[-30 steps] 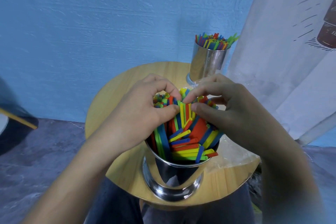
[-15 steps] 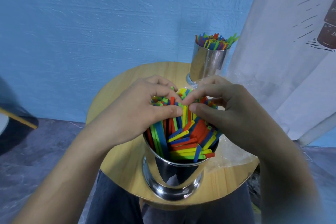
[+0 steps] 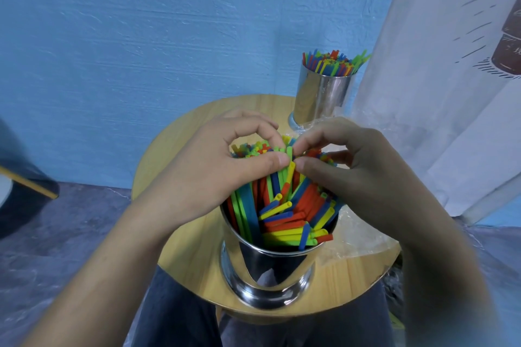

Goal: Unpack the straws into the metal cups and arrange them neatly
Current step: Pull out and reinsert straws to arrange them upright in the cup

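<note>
- Round table [image 3: 169, 234]: carries the near cup [image 3: 267, 276].
- Curtain [image 3: 451, 93], right of the near cup: sketched print, no legible writing.
- Near cup: full. Straws [image 3: 284, 222] are partly upright, with several crosswise at its front rim, judged still to straighten.
- Far cup [image 3: 321, 98], behind the near cup: filled and upright, seemingly finished.
- Left hand [image 3: 214, 175] and right hand [image 3: 363, 175], above the near cup: fingers curled, pinching straw tops.
- Clear wrapper [image 3: 363, 239], right of it: looks emptied.

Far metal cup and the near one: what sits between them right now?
Head view: the left hand and right hand pinching the near cup's straws, plus crinkled clear plastic.
</note>
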`<action>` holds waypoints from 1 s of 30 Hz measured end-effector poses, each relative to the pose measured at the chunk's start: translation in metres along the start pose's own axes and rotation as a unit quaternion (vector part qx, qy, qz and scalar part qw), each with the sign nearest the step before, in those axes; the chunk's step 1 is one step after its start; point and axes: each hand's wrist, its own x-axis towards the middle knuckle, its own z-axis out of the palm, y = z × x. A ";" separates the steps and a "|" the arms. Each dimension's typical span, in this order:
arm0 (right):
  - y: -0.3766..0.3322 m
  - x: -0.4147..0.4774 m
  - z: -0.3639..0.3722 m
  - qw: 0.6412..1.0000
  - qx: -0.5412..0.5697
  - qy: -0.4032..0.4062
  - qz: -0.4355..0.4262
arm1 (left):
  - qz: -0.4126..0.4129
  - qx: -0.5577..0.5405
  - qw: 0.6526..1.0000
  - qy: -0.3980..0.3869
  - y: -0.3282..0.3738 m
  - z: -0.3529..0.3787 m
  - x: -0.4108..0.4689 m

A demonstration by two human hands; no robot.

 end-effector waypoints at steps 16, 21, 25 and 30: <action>-0.003 0.000 0.000 0.999 0.011 0.032 -0.017 | 0.047 0.006 0.999 0.011 0.006 0.004 0.002; -0.004 0.001 0.002 0.999 0.006 0.027 -0.020 | 0.050 -0.068 0.995 0.056 0.006 0.003 0.010; -0.004 0.000 0.003 1.000 0.001 0.025 -0.014 | 0.073 -0.162 0.975 0.134 0.006 0.001 0.019; -0.002 -0.001 0.002 0.999 0.002 0.032 -0.004 | 0.072 -0.279 0.926 0.243 0.006 -0.008 0.026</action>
